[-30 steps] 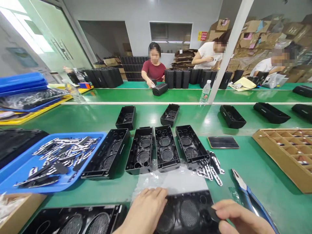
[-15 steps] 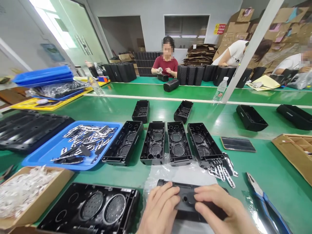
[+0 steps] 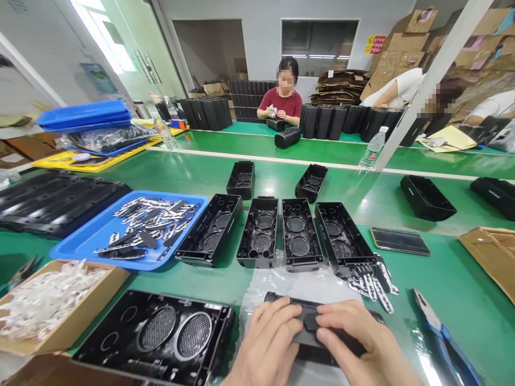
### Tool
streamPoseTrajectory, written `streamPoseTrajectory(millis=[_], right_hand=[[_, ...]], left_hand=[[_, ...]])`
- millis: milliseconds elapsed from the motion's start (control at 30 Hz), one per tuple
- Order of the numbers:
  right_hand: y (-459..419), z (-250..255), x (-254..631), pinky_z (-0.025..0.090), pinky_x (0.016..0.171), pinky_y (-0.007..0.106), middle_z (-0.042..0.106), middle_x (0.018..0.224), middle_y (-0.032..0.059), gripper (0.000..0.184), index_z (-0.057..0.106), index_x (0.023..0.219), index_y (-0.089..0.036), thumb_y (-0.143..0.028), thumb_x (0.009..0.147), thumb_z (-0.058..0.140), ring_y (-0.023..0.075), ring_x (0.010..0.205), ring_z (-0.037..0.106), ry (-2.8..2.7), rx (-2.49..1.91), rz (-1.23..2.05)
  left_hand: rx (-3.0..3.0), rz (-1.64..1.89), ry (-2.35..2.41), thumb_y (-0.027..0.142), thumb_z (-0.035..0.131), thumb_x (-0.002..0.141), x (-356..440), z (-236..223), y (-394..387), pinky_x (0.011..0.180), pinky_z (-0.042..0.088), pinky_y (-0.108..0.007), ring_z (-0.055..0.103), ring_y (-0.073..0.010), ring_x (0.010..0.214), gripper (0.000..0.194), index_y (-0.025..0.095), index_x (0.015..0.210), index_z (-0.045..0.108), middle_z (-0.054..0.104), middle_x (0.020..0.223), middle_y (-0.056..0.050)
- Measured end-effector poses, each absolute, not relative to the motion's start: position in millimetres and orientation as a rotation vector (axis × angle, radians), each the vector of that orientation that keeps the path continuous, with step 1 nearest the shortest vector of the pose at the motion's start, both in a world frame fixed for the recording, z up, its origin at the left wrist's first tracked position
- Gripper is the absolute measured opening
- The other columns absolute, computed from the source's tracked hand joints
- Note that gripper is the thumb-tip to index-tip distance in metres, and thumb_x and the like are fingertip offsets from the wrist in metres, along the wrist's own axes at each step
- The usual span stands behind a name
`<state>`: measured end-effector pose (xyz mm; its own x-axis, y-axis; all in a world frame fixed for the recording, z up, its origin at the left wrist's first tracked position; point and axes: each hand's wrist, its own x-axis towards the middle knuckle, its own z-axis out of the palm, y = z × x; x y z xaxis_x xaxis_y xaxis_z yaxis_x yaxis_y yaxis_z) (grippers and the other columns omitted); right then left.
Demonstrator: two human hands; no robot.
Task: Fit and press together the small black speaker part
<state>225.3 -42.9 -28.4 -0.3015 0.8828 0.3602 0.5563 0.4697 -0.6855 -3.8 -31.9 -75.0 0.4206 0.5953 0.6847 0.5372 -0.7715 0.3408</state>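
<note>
A black speaker housing (image 3: 309,346) is held on the near side of the green counter (image 3: 155,281), over a translucent plastic sheet (image 3: 257,292), and is largely covered by both hands. Its left part is grasped by the left hand (image 3: 267,340), whose fingers are laid over the upper edge; its thumb is hidden. The fingers of the right hand (image 3: 360,338) are bent against the housing from the right, with thumb and forefinger parted beside a small dark round part (image 3: 310,322); whether that part is pinched or only touched cannot be told. To the left, another open housing (image 3: 155,343) is laid with its two mesh grilles showing, near a cardboard box (image 3: 86,311) filled with small white pieces (image 3: 48,300). Farther left, a blue tray (image 3: 86,244) is strewn with black-and-white strips (image 3: 139,233). Beyond the hands, four open housings (image 3: 298,236) are lined up side by side, and more loose strips (image 3: 372,284) are fanned at the near end of the rightmost one. Blue-handled pliers (image 3: 433,320) are set down to the right, with a smartphone (image 3: 400,240) lying farther off. On the far side, a white cloth (image 3: 272,111) is held by a co-worker in a red top (image 3: 285,102).
</note>
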Motion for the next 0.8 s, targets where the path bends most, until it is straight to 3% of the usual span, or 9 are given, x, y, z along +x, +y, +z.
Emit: streamPoseTrajectory(millis=[300, 400, 600, 800], right_hand=[[-40.7, -26.5, 225.1, 0.06, 0.088, 0.022, 0.078, 0.105, -0.0014, 0.015, 0.069, 0.107, -0.029, -0.017, 0.099, 0.065, 0.0142, 0.1, 0.072, -1.99, -1.209, 0.598], [-38.5, -25.4, 223.3, 0.059, 0.083, 0.022, 0.077, 0.1, 0.0002, 0.01, 0.072, 0.103, -0.028, -0.024, 0.102, 0.063, 0.0152, 0.093, 0.073, -1.902, -1.309, 0.666], [-28.1, -8.9, 217.8, 0.055, 0.075, 0.024, 0.076, 0.084, -0.0022, 0.031, 0.076, 0.086, -0.028, -0.047, 0.102, 0.057, 0.0179, 0.078, 0.07, -1.612, -1.662, 0.911], [-26.1, -3.6, 215.1, 0.053, 0.073, 0.024, 0.072, 0.079, -0.0022, 0.036, 0.073, 0.084, -0.027, -0.051, 0.102, 0.054, 0.0173, 0.075, 0.067, -1.634, -1.658, 0.909]], left_hand=[[2.519, 1.252, 0.995, -0.005, 0.045, 0.092, -4.0, -69.9, -30.6, 0.113, 0.034, -0.036, 0.056, -0.0211, 0.131, 0.035, 0.014, 0.115, 0.063, 0.071, 0.124, -0.01], [2.488, 1.261, 0.982, -0.005, 0.045, 0.092, -3.1, -67.0, -27.8, 0.112, 0.035, -0.035, 0.057, -0.0209, 0.129, 0.034, 0.014, 0.115, 0.062, 0.07, 0.122, -0.01], [2.483, 1.213, 1.007, -0.004, 0.045, 0.093, -0.5, -65.1, -18.7, 0.108, 0.041, -0.037, 0.06, -0.0223, 0.122, 0.033, 0.016, 0.114, 0.061, 0.07, 0.121, -0.01], [2.297, 1.142, 1.03, 0.002, 0.049, 0.091, -1.3, -45.0, -20.0, 0.104, 0.047, -0.036, 0.061, -0.0218, 0.118, 0.036, 0.022, 0.119, 0.061, 0.069, 0.119, -0.006]])
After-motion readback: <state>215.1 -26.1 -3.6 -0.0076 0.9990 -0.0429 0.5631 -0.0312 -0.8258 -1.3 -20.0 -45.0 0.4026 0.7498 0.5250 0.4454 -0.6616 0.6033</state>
